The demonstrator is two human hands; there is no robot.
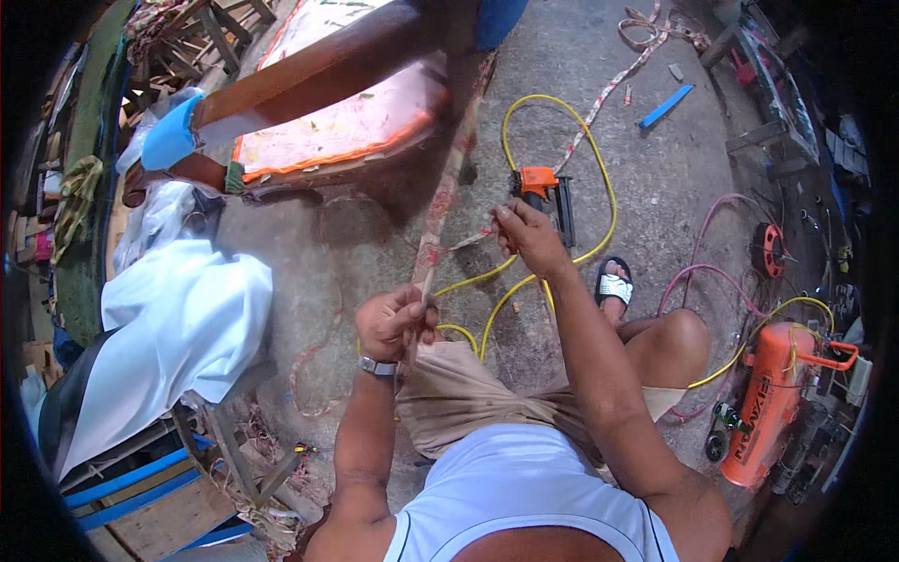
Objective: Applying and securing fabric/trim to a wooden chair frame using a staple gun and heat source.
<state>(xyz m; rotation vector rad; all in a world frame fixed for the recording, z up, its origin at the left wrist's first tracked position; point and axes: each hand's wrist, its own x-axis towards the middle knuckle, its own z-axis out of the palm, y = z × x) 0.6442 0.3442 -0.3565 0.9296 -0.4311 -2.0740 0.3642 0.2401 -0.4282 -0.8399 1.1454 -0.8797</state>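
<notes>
A long, narrow strip of red-and-white patterned fabric [437, 208] runs down from the chair into my left hand [395, 323], whose fingers are closed around it. Level with my chest and further right, my right hand [530, 236] pinches a thin, twisted end [471, 241] that stretches across to the strip. An orange-and-black pneumatic staple gun [540, 181] lies on the floor just beyond my right hand, untouched. At the upper left stands a wooden chair with a curved brown armrest [323, 67] and a pale, orange-edged cushioned panel [342, 131].
A yellow air hose [613, 201] loops over the concrete floor around the staple gun. At the right stand an orange air compressor [770, 398] and a red reel [770, 250]. White sheeting [187, 314] covers something at the left. A blue strip [666, 106] lies far right.
</notes>
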